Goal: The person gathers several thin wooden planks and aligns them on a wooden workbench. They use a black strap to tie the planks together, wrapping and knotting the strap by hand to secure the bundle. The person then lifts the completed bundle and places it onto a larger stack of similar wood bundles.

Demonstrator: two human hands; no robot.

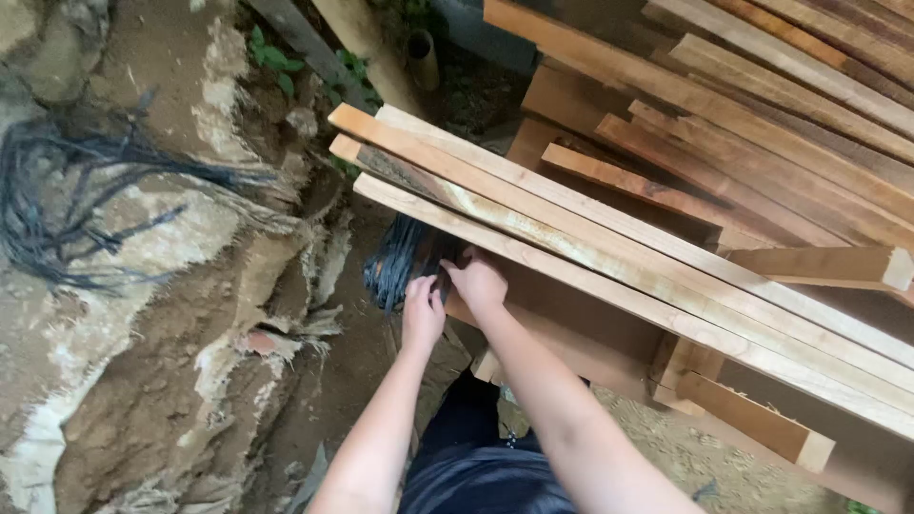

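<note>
Under the near end of the stacked planks (pixel 609 247), both of the person's bare arms reached forward to a dark bundle of thin black strands (pixel 405 262) that hung or stood just below the lowest board. The left hand (pixel 422 309) was closed with its fingers curled into the lower edge of the bundle, apparently gripping some of the strands. The right hand (pixel 478 281) sat just beside it, slightly higher, with fingers bent and tucked against the bundle's right side under the plank's edge; whether it actually pinched any strands I could not tell. To my eye the step in hand was taking hold of the bundle, both hands working at the same spot. Any further move there would call for care, I judged, since the plank ends overhang the hands closely and the strands look loose enough to slip or snag. A similar tangle of black strands (pixel 67 200) lay well apart to the left, spread over the rough earth bank (pixel 162 314). More timber (pixel 781 105) was piled behind and to the right, with a short offcut (pixel 752 424) lower down. Much was hard to make out: the fingertips of both hands were hidden in the strands, the top of the bundle vanished beneath the boards, and what it rested on was in shadow. The person's dark clothing (pixel 476 466) was cut off at the bottom edge.
</note>
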